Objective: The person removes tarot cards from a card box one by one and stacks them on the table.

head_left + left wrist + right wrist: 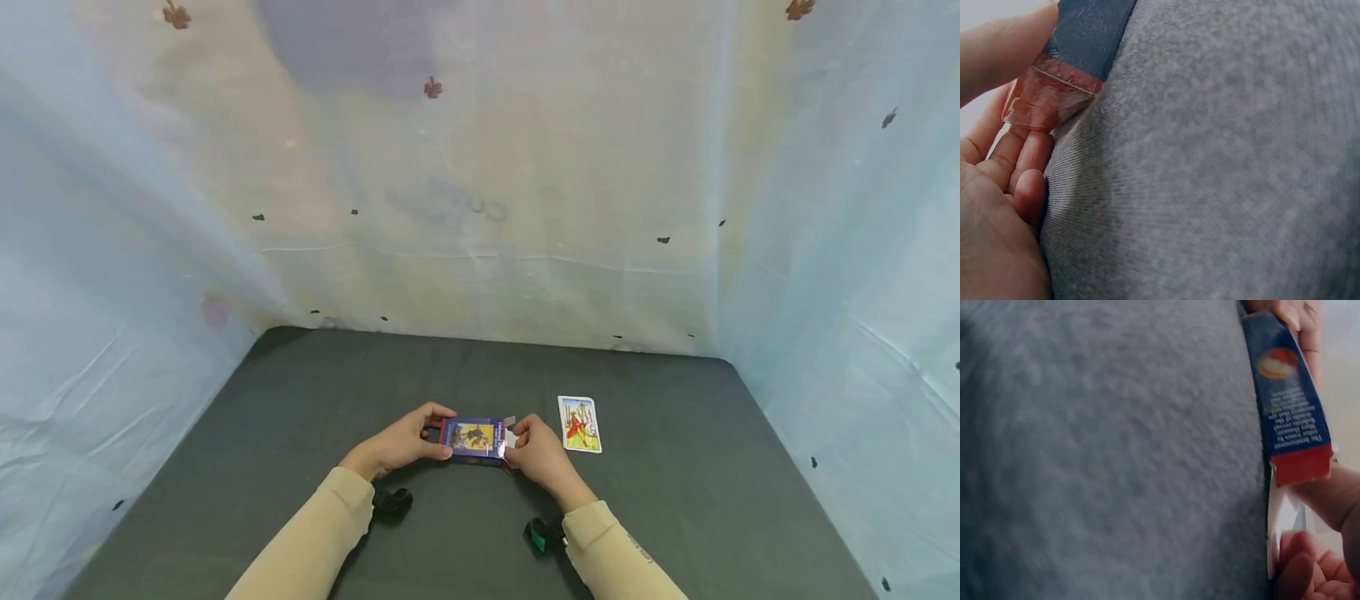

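Note:
A blue and red card box [474, 438] with a yellow picture on its face lies between both hands in the head view. My left hand [405, 437] grips its red left end, thumb on the near side and fingers on the far side. In the left wrist view, clear wrap shows over the box's red end [1054, 94]. At the right end, where white flaps [512, 437] stick out, my right hand [538, 454] pinches the box. The right wrist view shows the thumb at the red edge and curled fingers [1310, 562] by a pale flap. The box's inside is hidden.
A picture card [580, 424] with a red figure lies face up on the dark grey table [660, 483], right of my right hand. Black wrist straps [393, 502] hang at both cuffs. Pale patterned sheets [480, 275] enclose the table's back and sides.

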### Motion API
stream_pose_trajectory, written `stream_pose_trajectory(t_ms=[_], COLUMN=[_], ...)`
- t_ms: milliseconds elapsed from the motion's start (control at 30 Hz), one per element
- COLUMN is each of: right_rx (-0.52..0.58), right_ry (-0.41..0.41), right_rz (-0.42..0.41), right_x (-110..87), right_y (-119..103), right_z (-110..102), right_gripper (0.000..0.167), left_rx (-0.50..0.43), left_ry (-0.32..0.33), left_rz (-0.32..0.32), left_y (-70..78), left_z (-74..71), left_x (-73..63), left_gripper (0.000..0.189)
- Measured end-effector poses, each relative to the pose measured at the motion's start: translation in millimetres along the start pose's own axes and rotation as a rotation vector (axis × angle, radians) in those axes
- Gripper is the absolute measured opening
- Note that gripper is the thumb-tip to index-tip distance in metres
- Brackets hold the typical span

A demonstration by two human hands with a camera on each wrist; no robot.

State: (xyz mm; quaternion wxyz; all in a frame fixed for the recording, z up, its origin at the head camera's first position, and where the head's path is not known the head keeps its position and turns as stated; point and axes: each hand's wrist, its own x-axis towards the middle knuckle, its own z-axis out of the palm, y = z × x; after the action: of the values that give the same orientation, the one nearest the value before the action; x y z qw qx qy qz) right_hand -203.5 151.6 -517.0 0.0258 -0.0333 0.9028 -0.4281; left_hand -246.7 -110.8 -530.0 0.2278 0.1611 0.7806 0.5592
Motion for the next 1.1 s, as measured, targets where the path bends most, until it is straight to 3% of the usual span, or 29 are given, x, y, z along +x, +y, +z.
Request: stream_pose_trajectory(t_ms=[267,433,967,1100], right_rx=[-0.069,-0.060,0.115,0.153], right_ry=[-0.036,-0.067,-0.248,-0.243], right_rz=[0.012,0.026,0.078,0.113], right_x=[4.0,5.6,12.5,12.1], right_y=[-5.3,-8.1,-0.7,1.0], right_z=[-1.0,-6.2,-22.2,-28.0], right_gripper=[0.016,0.017,0.022,0.019], left_rx=[-0.010,-0.003,0.017,0.016], left_ry=[-0.010,-0.017,0.000,-0.003], left_rz=[-0.006,-0.006,-0.024,-0.021], left_y=[2.2,2.6,-0.3,-0.1], left_z=[-2.3,-2.9,-3.9,-3.4], left_x=[-0.2,1.2,2.1,4.1], left_gripper=[0.063,0.064,0.069,0.068])
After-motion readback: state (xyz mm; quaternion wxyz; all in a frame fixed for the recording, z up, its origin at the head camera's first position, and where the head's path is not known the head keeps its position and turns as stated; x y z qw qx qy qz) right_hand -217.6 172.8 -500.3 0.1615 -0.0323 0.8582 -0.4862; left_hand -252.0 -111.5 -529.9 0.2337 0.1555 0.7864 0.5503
